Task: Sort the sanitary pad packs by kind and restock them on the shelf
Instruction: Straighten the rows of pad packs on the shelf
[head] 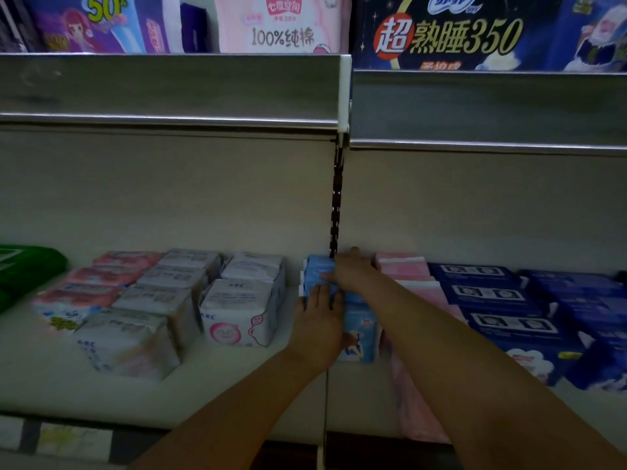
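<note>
Right hand (349,271) clasps the far end of the light-blue pad packs (360,329), thumb across the top. Left hand (317,317) lies flat-fingered on the row's left side. Row sits mid-shelf (237,385), between white ABC packs (242,310) left and pink packs (403,269) right. Likely light, soft, slick-wrapped: squeeze both flanks. Forearms stretched far, converging.

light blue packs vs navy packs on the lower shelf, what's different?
Colour: light blue packs are pale, navy packs dark. Contact: left hand and right hand are on the light blue packs; navy packs are untouched. Place: light blue packs sit by the slotted upright, navy packs further right, past pink packs. Shared: both run front to back on one shelf.
</note>
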Demonstrator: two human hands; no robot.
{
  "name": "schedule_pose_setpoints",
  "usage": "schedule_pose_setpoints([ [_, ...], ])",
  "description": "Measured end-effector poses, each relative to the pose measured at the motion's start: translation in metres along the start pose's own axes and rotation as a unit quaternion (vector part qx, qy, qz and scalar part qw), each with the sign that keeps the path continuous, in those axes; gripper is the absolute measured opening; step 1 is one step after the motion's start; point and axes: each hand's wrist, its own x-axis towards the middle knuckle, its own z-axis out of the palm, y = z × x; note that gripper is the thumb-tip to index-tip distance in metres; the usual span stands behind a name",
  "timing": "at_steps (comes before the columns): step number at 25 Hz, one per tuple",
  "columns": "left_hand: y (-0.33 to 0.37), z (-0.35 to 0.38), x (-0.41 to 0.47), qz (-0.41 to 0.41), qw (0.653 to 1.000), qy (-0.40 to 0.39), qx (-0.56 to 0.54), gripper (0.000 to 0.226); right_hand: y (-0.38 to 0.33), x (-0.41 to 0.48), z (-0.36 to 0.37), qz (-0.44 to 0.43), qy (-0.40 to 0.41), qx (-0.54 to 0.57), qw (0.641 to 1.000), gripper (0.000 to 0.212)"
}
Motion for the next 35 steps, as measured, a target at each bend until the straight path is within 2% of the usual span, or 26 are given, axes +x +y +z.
schedule_pose_setpoints([
  [3, 0.002, -0.006, -0.003, -0.003, 0.999, -0.027, -0.040, 0.087, 0.002, -0.004, -0.003, -0.012, -0.002, -0.002, 1.000, 0.068],
  [7, 0.006, -0.015, -0.007, -0.023, 0.996, -0.039, -0.075, 0.093, 0.007, -0.006, -0.008, -0.030, -0.012, 0.023, 0.999, 0.070],
  [10, 0.008, -0.020, -0.009, -0.036, 0.995, -0.040, -0.079, 0.095, 0.009, -0.008, -0.009, -0.065, 0.010, -0.017, 0.998, 0.064],
  [14, 0.004, -0.020, -0.022, -0.063, 0.993, -0.031, -0.099, 0.097, -0.004, -0.014, -0.013, -0.110, 0.066, 0.016, 0.992, 0.048],
  [16, -0.005, -0.022, -0.032, -0.068, 0.994, -0.016, -0.087, 0.091, -0.021, -0.018, -0.012, -0.138, 0.090, 0.017, 0.986, 0.041],
  [20, -0.038, -0.028, -0.046, -0.080, 0.993, -0.012, -0.080, 0.086, -0.058, -0.023, -0.006, -0.167, 0.092, 0.020, 0.981, 0.042],
  [25, -0.098, -0.036, -0.063, -0.083, 0.995, -0.026, -0.049, 0.079, -0.103, -0.010, 0.008, -0.149, 0.079, 0.053, 0.984, 0.042],
  [30, -0.156, -0.036, -0.075, -0.039, 0.999, -0.028, -0.021, 0.078, -0.139, 0.004, 0.031, -0.089, 0.058, 0.077, 0.991, 0.039],
  [35, -0.180, -0.034, -0.063, -0.004, 0.999, -0.046, 0.007, 0.086, -0.148, 0.007, 0.039, -0.057, 0.079, 0.056, 0.994, 0.056],
])
